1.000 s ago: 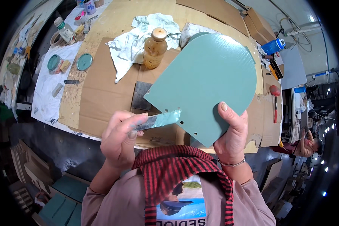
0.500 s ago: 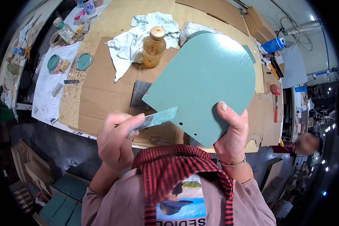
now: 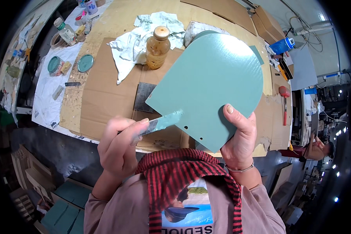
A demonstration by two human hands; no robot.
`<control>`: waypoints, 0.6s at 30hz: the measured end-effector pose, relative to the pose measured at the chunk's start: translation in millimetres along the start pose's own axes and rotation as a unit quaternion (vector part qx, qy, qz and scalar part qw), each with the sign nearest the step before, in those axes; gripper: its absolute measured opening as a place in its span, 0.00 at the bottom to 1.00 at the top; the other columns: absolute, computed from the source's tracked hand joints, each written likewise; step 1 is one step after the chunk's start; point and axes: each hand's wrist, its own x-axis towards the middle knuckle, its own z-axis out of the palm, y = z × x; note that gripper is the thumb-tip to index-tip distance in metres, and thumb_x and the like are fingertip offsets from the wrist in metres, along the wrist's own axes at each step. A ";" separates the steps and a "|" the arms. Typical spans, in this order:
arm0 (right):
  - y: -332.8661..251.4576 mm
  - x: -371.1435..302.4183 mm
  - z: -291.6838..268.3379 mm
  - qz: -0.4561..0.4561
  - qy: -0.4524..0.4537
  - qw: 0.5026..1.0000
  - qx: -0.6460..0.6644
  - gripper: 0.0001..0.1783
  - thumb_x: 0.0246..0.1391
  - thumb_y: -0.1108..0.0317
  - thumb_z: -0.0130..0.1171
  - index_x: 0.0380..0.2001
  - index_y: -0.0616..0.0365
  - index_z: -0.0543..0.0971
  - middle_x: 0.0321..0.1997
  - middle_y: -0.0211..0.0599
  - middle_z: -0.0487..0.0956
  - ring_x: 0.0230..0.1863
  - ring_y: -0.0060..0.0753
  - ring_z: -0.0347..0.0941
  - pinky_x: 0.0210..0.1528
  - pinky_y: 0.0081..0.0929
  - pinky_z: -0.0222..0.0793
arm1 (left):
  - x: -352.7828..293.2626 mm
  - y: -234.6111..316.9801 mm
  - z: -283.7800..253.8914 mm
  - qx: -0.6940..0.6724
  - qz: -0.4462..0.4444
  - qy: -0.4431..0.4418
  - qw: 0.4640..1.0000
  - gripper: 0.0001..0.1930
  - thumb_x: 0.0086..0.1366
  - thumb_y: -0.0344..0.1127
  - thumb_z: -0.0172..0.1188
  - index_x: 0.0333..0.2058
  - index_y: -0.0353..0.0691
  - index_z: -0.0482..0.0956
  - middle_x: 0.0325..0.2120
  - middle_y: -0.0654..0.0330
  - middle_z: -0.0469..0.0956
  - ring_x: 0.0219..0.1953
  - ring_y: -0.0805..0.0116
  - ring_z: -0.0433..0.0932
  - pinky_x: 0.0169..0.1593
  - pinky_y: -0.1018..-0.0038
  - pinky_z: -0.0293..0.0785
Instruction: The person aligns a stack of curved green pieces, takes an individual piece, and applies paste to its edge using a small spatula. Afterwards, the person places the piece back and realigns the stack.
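Note:
My left hand (image 3: 121, 142) is closed around a flat putty knife (image 3: 160, 124) whose blade is smeared with green paste. Its tip lies at the lower left edge of a green painted panel (image 3: 214, 78), rounded at its far end. Two small dark holes show near the panel's straight edge. My right hand (image 3: 240, 134) grips the panel at its lower right, thumb on top and the other fingers hidden beneath. Below the panel's left corner a dark square plate (image 3: 145, 96) lies on brown cardboard (image 3: 105, 89).
Beyond the panel stand a glass jar of brownish liquid (image 3: 158, 48) and a crumpled white cloth (image 3: 124, 58). An open tub of green paste (image 3: 54, 65) and its lid (image 3: 85, 63) sit at left. A red mallet (image 3: 284, 93) lies at right; another person (image 3: 318, 150) is farther off.
The panel, putty knife and hands keep nearly the same places, with only a slight shift of the whole view. At far right the other person has changed posture.

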 end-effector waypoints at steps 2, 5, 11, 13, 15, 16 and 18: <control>0.1 -0.2 -0.9 0.005 -0.002 1.000 -0.002 0.21 0.51 0.75 0.60 0.49 0.67 0.70 0.42 0.43 0.77 0.41 0.35 0.77 0.44 0.33 0.75 | 0.3 1.8 -0.9 -0.003 -0.001 -0.003 1.000 0.11 0.62 0.22 0.51 0.41 0.28 0.79 0.28 0.51 0.76 0.25 0.66 0.74 0.26 0.75 0.69; -0.1 -0.6 -0.6 0.001 0.000 1.000 -0.002 0.21 0.51 0.75 0.61 0.49 0.67 0.70 0.43 0.43 0.77 0.41 0.35 0.77 0.45 0.33 0.75 | -1.4 2.5 -0.3 0.022 -0.031 -0.021 0.999 0.10 0.65 0.25 0.50 0.41 0.28 0.77 0.28 0.51 0.77 0.24 0.67 0.76 0.26 0.76 0.72; 1.4 -2.2 1.1 0.002 -0.009 1.000 0.013 0.22 0.51 0.75 0.60 0.49 0.68 0.70 0.43 0.44 0.77 0.41 0.35 0.77 0.45 0.33 0.75 | -14.0 5.9 2.4 -0.266 -0.262 0.042 0.927 0.12 0.71 0.29 0.43 0.40 0.24 0.73 0.17 0.56 0.75 0.18 0.74 0.74 0.24 0.79 0.72; 1.8 -2.0 0.2 0.003 -0.009 1.000 0.015 0.21 0.51 0.75 0.60 0.49 0.68 0.70 0.43 0.44 0.77 0.41 0.35 0.77 0.45 0.33 0.75 | -11.9 8.9 1.9 -0.286 -0.295 0.043 0.911 0.13 0.71 0.29 0.43 0.40 0.23 0.73 0.17 0.56 0.75 0.17 0.74 0.73 0.23 0.80 0.71; 1.8 -2.1 -0.1 0.004 -0.009 1.000 0.018 0.21 0.51 0.75 0.60 0.49 0.68 0.70 0.43 0.44 0.77 0.41 0.36 0.77 0.45 0.33 0.75 | -10.2 11.0 1.1 -0.305 -0.328 0.044 0.893 0.13 0.71 0.29 0.43 0.40 0.23 0.72 0.16 0.57 0.75 0.17 0.75 0.72 0.22 0.80 0.70; 1.7 -2.3 0.0 0.004 -0.010 1.000 0.017 0.21 0.51 0.75 0.60 0.49 0.68 0.70 0.43 0.44 0.77 0.41 0.36 0.77 0.45 0.33 0.75 | -9.4 11.6 0.7 -0.310 -0.334 0.043 0.889 0.13 0.71 0.29 0.43 0.40 0.23 0.73 0.16 0.57 0.75 0.16 0.75 0.72 0.22 0.81 0.69; 1.9 -2.4 -0.1 0.005 -0.010 1.000 0.016 0.21 0.51 0.75 0.60 0.49 0.68 0.70 0.43 0.44 0.77 0.41 0.36 0.77 0.45 0.33 0.74 | -9.0 11.7 0.4 -0.315 -0.340 0.041 0.885 0.13 0.71 0.29 0.43 0.40 0.22 0.73 0.16 0.57 0.75 0.16 0.76 0.71 0.21 0.81 0.69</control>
